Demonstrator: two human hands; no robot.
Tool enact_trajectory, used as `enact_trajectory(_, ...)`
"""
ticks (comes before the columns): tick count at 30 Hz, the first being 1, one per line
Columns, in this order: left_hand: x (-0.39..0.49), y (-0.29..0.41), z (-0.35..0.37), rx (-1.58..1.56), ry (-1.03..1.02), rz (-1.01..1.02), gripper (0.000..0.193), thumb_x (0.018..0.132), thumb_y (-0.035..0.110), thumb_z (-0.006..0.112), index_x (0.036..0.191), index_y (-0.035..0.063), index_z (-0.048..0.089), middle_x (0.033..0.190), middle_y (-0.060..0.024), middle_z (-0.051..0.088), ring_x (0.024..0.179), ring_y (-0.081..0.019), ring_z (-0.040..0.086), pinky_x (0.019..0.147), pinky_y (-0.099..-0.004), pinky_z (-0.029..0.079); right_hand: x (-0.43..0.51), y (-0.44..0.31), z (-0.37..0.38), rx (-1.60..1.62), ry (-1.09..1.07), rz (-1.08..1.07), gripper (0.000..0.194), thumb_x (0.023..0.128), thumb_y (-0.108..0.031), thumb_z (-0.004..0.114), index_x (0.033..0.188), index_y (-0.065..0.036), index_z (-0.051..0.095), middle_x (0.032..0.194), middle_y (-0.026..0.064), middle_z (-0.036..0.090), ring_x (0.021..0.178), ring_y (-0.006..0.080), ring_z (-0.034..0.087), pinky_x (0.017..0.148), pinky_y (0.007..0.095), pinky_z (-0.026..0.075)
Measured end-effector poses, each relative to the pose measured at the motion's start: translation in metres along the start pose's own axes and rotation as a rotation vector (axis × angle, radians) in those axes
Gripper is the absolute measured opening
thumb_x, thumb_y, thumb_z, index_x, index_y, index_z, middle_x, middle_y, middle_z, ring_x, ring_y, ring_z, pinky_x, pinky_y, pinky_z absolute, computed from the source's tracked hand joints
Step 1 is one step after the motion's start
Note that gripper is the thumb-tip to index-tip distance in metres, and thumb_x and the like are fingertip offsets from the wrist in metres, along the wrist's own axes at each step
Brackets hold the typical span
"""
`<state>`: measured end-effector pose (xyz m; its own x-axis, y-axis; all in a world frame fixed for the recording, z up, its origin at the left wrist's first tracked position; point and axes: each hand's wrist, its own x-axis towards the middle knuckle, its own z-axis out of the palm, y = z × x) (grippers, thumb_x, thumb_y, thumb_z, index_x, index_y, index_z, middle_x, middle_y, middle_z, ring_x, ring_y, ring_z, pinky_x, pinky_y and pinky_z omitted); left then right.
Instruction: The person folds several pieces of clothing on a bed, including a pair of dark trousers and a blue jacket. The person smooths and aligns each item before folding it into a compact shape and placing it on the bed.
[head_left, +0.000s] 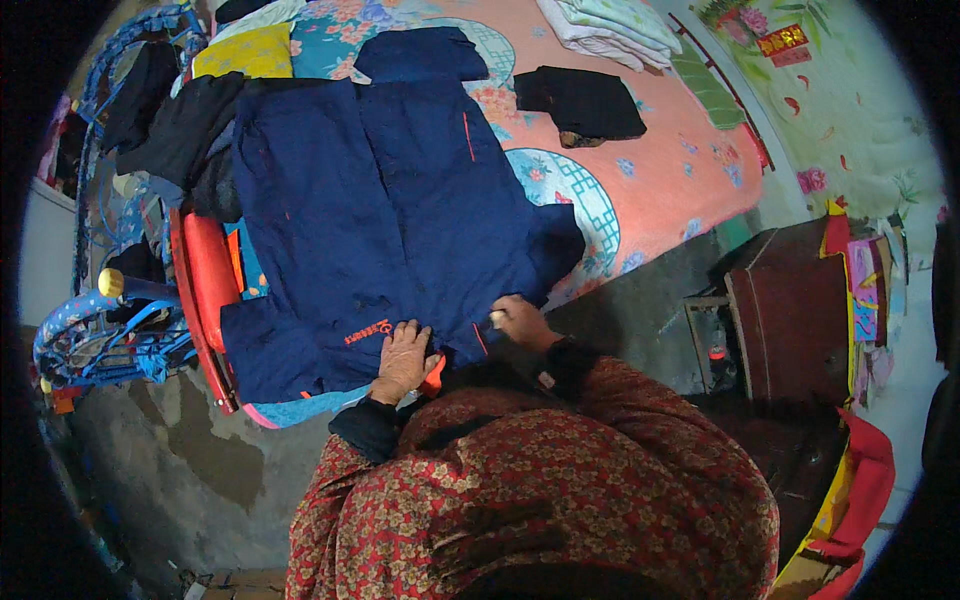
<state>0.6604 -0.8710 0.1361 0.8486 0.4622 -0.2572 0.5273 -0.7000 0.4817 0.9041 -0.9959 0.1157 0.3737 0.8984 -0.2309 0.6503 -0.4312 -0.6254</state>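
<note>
A navy blue jacket (375, 210) lies spread on the bed before me, its sleeves out to both sides. Orange printing and short orange strips mark its cloth. My left hand (405, 358) rests flat on the part nearest me, beside the printing. Under its thumb shows a bright orange patch (433, 376). Over the jacket's near right edge, by an orange strip, my right hand (523, 322) is curled with the fingers bent in. Whether cloth is pinched inside it is hidden.
Folded black clothing (581, 103) and folded quilts (611, 30) lie on the floral bedspread (690, 165). Dark clothes (176, 135) are heaped left, beside a blue tubular frame (112, 322). A yellow pillow (247, 52) sits behind. Brown cabinet (787, 315) stands right.
</note>
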Motion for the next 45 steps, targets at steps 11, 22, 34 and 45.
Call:
enact_trajectory(11,0.003,-0.004,-0.003,0.035,-0.007,0.017,0.059,0.075,0.031,0.065,0.127,0.0103,0.047,0.131,-0.0128,0.039,0.123,-0.0301,0.034,0.094,-0.0439,0.034,-0.017,0.149,-0.027,0.558,0.416,0.462,0.022,0.087,-0.024,0.054,0.1,-0.006,0.054,0.074,0.0039,0.052,0.063,0.0174,0.051,0.051,0.032,0.042)
enact_trajectory(22,0.018,-0.012,-0.008,-0.052,-0.11,0.005,0.048,0.077,0.031,0.061,0.121,0.0129,0.053,0.127,-0.0133,0.042,0.117,-0.0318,0.038,0.093,-0.0439,0.035,0.074,0.161,-0.036,1.037,0.591,0.86,0.061,0.066,-0.047,0.07,0.111,-0.008,0.057,0.096,0.0122,0.06,0.083,0.0265,0.056,0.062,0.0377,0.048)
enact_trajectory(34,0.022,-0.009,0.018,-0.061,-0.07,-0.214,0.033,0.083,0.02,0.048,0.115,0.0218,0.058,0.124,-0.0062,0.043,0.114,-0.0277,0.04,0.092,-0.0443,0.036,0.13,0.076,-0.09,1.587,-0.456,0.556,0.044,0.088,-0.034,0.055,0.119,-0.002,0.051,0.107,0.0066,0.057,0.097,0.0242,0.054,0.085,0.0344,0.046)
enact_trajectory(45,-0.029,-0.034,-0.021,-0.614,0.521,-0.345,0.026,0.083,0.02,0.056,0.103,0.0054,0.061,0.102,-0.0137,0.06,0.097,-0.0311,0.057,0.083,-0.0383,0.045,0.105,0.063,-0.043,1.591,-0.383,0.508,0.039,0.09,-0.032,0.052,0.115,-0.002,0.054,0.103,0.0073,0.059,0.09,0.0221,0.054,0.078,0.0325,0.044)
